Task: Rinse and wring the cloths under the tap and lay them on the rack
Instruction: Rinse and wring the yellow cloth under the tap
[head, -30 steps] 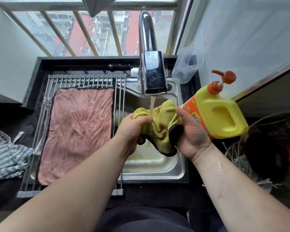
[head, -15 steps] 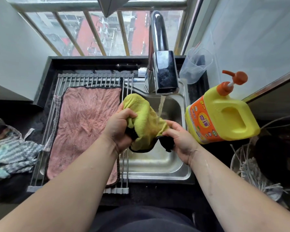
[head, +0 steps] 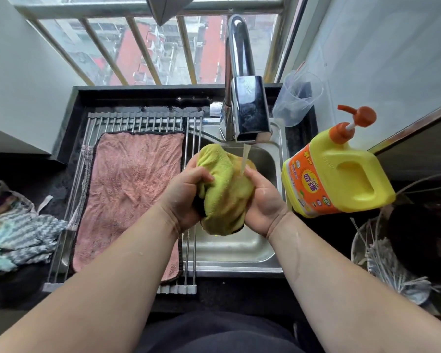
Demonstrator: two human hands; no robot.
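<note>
While water ran from the tap [head: 247, 105], the job looked about halfway done. A metal rack [head: 143, 118] lay across the left part of the sink [head: 239, 250], and a pink cloth [head: 133, 194] was spread flat on it; judged from that, one cloth was already rinsed and laid out. A heap of striped cloths [head: 18, 233] sat on the dark counter near the rack's left edge; whether these were also waiting to be washed could not be told. A yellow soap bottle [head: 341, 179] with an orange pump stood just beside the sink on the right.

A yellow cloth [head: 227, 197] was held bunched over the sink bowl, below the tap's spout; it looked to be in the rinsing or squeezing step, so wringing it out and laying it on the rack were probably left to do. There was bare rack to the right of the pink cloth.

The left hand [head: 183, 197] gripped the cloth's left side, its fingers [head: 204, 177] curled tight into the folds; the right hand [head: 265, 202] gripped the right side, its fingers [head: 251, 173] wrapped round the bunched fabric. Neither hand was open. A thin stream of water [head: 245, 159] fell onto the top of the cloth, just beside the right hand's fingertips.
</note>
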